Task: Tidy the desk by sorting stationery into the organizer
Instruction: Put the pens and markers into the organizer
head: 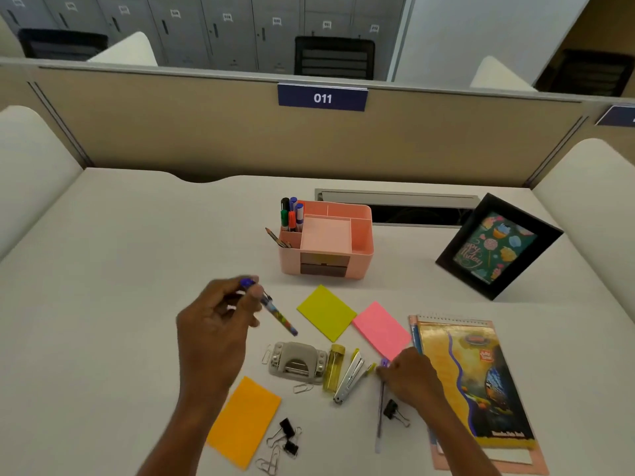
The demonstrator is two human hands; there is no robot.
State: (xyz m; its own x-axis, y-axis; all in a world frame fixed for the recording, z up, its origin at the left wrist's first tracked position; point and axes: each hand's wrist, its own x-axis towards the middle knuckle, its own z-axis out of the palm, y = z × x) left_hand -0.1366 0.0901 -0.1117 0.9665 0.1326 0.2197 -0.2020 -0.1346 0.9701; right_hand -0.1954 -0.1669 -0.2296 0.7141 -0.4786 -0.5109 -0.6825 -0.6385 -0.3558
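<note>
Blue-capped pen (280, 316) sits pinched in left hand (213, 324) fingers (256, 293) (right hand (409, 372) touches purple pen (380, 413), grip unclear).

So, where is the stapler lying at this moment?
In the head view, the stapler lies flat on the desk, low and slightly right of centre, between the yellow tube and the right hand.

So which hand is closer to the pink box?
Left. The left hand, holding a pen, is just left and in front of the pink box; the right hand is farther back, beside the notebook.
</note>
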